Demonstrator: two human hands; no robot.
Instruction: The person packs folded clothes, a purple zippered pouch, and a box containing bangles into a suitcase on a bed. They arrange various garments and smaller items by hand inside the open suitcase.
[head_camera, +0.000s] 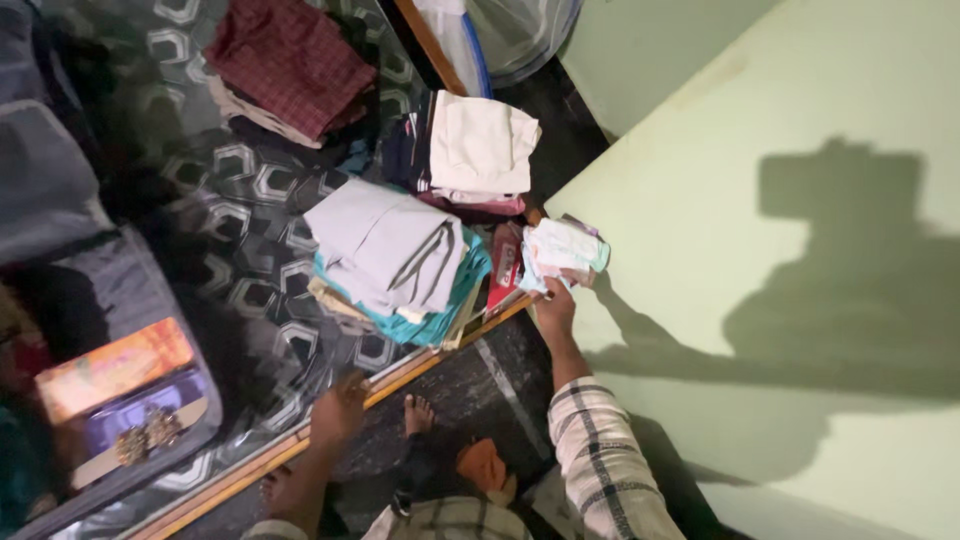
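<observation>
My right hand, in a checked sleeve, grips a small stack of pale folded cloths at the bed's corner, close to the green wall. My left hand rests flat on the bed's wooden edge, holding nothing. Between my hands lies a pile of folded clothes, with a grey garment on top of teal ones. A red packet lies between that pile and the pale stack.
A dark patterned sheet covers the bed. On it are a white folded cloth on a dark pile, a maroon checked garment and an open grey suitcase holding a colourful box. A clear plastic bag sits at the top. My bare foot stands on the dark floor.
</observation>
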